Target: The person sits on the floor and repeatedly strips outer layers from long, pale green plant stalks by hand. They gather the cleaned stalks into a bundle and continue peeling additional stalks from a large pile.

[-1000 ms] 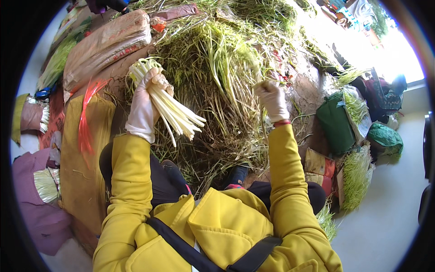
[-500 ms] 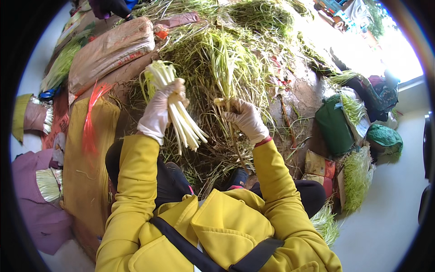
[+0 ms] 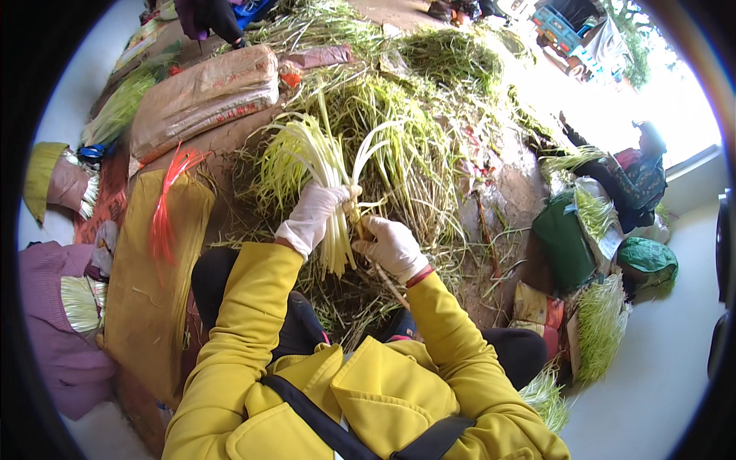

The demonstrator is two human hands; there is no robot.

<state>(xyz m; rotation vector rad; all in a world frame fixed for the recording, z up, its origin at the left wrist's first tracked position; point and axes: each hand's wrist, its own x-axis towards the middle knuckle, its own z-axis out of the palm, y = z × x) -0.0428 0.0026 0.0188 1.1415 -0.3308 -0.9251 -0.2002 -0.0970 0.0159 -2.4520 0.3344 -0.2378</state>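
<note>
My left hand [image 3: 314, 217], in a white glove, is closed round a bunch of long leafy stalks [image 3: 334, 249], white at the lower ends, with yellow-green leaves fanning out beyond the fist. Just right of it, my gloved right hand [image 3: 393, 248] pinches a single leafy stalk [image 3: 389, 282], whose thin brownish lower end trails toward me. The two hands are close together, and the fingertips near the stalk partly hide each other. Beneath and beyond them spreads a big loose heap of the same leafy stalks [image 3: 429, 157].
At left lie a long yellow-brown bundle [image 3: 153, 284] with red plastic strips [image 3: 162, 222] and a large wrapped pale-brown package [image 3: 207, 92]. To the right are a dark green bundle [image 3: 563, 239], trimmed greens [image 3: 602, 330] and a person [image 3: 642, 180]. A blue truck [image 3: 563, 31] stands far off.
My left hand has moved right with the bunch, and my right hand has come lower and left with its stalk, so they now nearly meet. The view has tilted slightly upward.
</note>
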